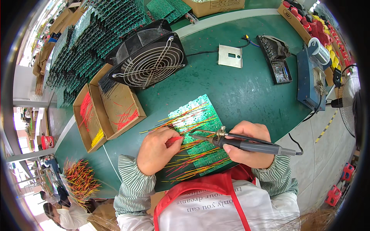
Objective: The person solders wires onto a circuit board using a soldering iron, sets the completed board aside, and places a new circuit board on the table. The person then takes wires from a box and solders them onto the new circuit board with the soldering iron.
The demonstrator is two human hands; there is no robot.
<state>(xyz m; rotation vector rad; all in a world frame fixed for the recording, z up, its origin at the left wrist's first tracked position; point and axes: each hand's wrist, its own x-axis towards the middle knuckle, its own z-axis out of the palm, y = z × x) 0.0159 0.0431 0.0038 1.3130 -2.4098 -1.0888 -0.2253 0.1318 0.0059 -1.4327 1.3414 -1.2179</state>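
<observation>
A green circuit board panel lies on the bench before me. Many red, yellow and black wires stretch across it and past its left edge. My right hand grips a grey soldering iron, whose tip points left over the panel. A thin metal guide tube is clamped along the iron. My left hand is closed in a pinch at the panel's left side, close to the iron's tip. Something red shows at its fingertips; I cannot tell whether it is wire or a finger covering.
A black fan stands beyond the panel, beside a cardboard tray of wires. Stacked circuit boards fill the far left. A blue box with a solder spool stands right, near a black holder. A wire bundle lies left.
</observation>
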